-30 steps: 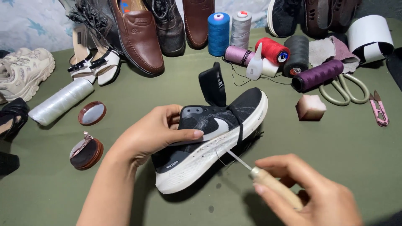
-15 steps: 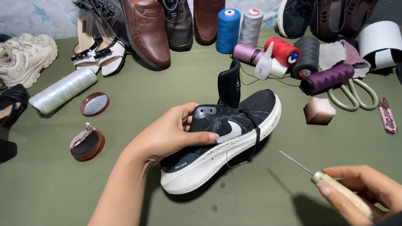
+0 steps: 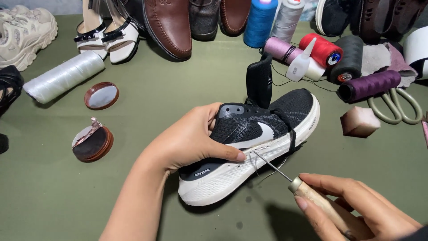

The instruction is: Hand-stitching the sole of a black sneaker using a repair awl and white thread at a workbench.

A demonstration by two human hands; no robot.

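The black sneaker [image 3: 249, 147] with the white sole is lying near the middle of the green surface [image 3: 178, 98], tipped onto its side so that the sole edge is facing the near edge. Its long axis is running diagonally, heel toward the near left corner and toe toward the far right corner. The left hand [image 3: 189, 140] is wrapping over the heel and upper, fingers curled around the shoe and the thumb pressing flat on the seam where upper and sole are meeting. The right hand [image 3: 356, 207] is lying toward the near right corner, fingers closed around the wooden handle of an awl [image 3: 292, 180]. The metal needle of the awl is pointing up and left, and its tip is sitting at the sole seam just beside the left thumb; whether it is entering the material cannot be told. A dark thread [image 3: 290, 134] is looping over the upper near the toe. The left hand is therefore on the shoe, while the right hand is standing apart from it, joined only by the needle. Along the far edge, thread spools [image 3: 261, 20], leather shoes [image 3: 167, 27] and scissors [image 3: 401, 105] are standing well apart from the work. Two round tins [image 3: 93, 143] are lying toward the left edge. The strip of surface between shoe and near edge is carrying nothing but the hands.
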